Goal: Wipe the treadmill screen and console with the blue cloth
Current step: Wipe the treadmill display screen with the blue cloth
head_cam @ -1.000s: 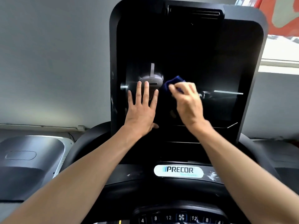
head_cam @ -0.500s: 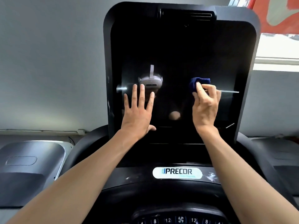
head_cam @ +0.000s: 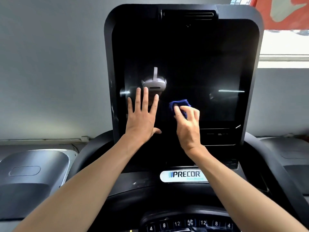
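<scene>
The tall black treadmill screen point(head_cam: 192, 52) fills the middle of the view, dark and glossy, with a headset reflected in it. My left hand point(head_cam: 142, 118) lies flat on the lower left of the glass, fingers straight and spread. My right hand point(head_cam: 188, 124) holds a bunched blue cloth point(head_cam: 179, 104) against the lower middle of the screen; fingers curl over the cloth, and part of it is hidden under them. Below the screen sits the console point(head_cam: 133, 183) with a PRECOR badge point(head_cam: 184, 175) and a row of numbered buttons point(head_cam: 190, 223) at the bottom edge.
Grey housings of neighbouring machines stand at the lower left point(head_cam: 31, 173) and lower right point(head_cam: 291, 158). A grey wall point(head_cam: 50, 64) is behind on the left, a bright window point(head_cam: 286, 46) at the upper right.
My right hand has carried the cloth from the right part of the screen leftward and down to the lower middle. My left hand stays flat on the glass.
</scene>
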